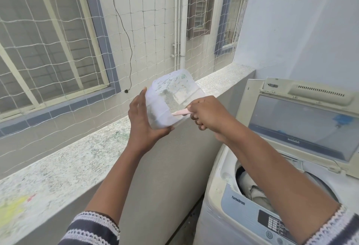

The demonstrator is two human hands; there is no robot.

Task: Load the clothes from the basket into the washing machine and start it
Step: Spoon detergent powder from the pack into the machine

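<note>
Two hands were raised in front of the speckled stone ledge (81, 157), and between them was one translucent white plastic container (171, 99), boxy with rounded corners, its inner walls dusted with pale powder. The left hand (144, 120) cradled it from below and from the side, fingers spread flat up one wall and the thumb curled under its bottom edge, so that grip was wrapped around the container. The right hand (206, 114) had its grip pinched tight on one slim pink scoop handle (181, 112), which reached into the container's open mouth; the other fingers were curled in below.

One top-loading washing machine (219, 202) stood at the lower right, against the low wall under the ledge's right end, its casing smooth off-white plastic. Its single lid (303, 126) stood tilted up, with a grey tinted pane. Crumpled clothes (252, 188), pale and dark, lay inside the round drum opening, partly hidden by the right forearm. One blue-grey control panel (272, 223) ran along the front edge. White netting (136, 31) of knotted cord in square mesh hung beyond the ledge.
</note>
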